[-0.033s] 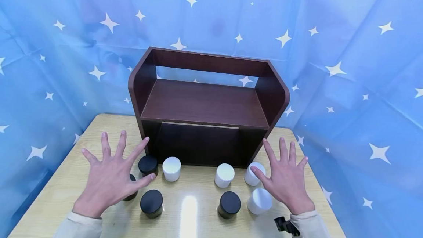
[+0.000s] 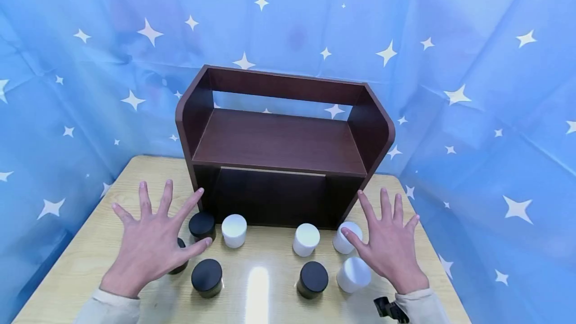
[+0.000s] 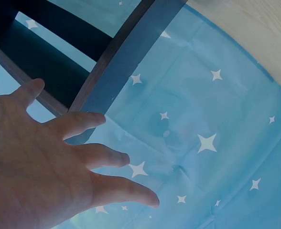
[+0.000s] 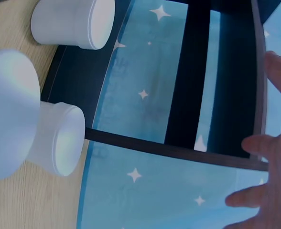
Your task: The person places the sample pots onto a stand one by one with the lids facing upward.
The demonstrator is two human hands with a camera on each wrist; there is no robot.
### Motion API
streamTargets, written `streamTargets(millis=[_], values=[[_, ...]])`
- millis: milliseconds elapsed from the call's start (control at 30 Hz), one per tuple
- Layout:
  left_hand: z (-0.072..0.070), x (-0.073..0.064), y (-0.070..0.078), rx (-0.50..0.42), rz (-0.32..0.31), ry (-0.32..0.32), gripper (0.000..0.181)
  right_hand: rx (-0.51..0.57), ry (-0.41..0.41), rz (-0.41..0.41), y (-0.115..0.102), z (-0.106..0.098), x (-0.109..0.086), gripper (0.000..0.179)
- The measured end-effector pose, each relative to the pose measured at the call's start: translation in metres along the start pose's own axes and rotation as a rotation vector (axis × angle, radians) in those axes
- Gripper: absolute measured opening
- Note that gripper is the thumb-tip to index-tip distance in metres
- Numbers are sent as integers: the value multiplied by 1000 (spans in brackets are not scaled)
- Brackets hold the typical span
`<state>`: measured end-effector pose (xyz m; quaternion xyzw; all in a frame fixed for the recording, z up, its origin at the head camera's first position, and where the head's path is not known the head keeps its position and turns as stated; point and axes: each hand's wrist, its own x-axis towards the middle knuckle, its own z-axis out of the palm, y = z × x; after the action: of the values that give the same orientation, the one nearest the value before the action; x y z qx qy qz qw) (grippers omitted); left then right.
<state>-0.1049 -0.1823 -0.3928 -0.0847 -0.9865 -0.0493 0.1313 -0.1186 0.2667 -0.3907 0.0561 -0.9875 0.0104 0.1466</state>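
My left hand [image 2: 150,244] is spread above the table's left side, fingers straight and holding nothing. Below and beside it stand black lidded jars: one [image 2: 202,225] by the shelf, one [image 2: 206,279] nearer me, and one [image 2: 180,259] partly hidden by the hand. Likewise spread and holding nothing, my right hand [image 2: 390,246] is over the right side. Its thumb overlaps a white jar [image 2: 344,244] in the head view; another white jar [image 2: 354,275] stands just left of the wrist. Further inward are a black jar [image 2: 312,280] and two white jars, one right [image 2: 306,240] and one left [image 2: 234,231].
A dark brown two-tier shelf [image 2: 279,139] stands at the back of the wooden table [image 2: 153,166]. Behind and around it hangs a blue cloth [image 2: 292,19] with white stars. A dark strap item [image 2: 390,309] sits at my right cuff.
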Motion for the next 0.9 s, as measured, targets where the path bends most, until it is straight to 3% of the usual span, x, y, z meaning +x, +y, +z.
streamTargets(millis=[200, 333, 700, 900], values=[[1, -2, -4, -6, -15, -4, 98, 10, 8, -7, -2, 2, 1, 88], [0, 2, -9, -42, -25, 27, 97, 50, 37, -16, -4, 4, 2, 88], [5, 9, -17, -312, -50, 164, 97, 238, 100, -6, -5, 9, 0, 80], [8, 16, -13, -471, -65, 185, 92, 385, 94, 37, -5, 10, -4, 74]])
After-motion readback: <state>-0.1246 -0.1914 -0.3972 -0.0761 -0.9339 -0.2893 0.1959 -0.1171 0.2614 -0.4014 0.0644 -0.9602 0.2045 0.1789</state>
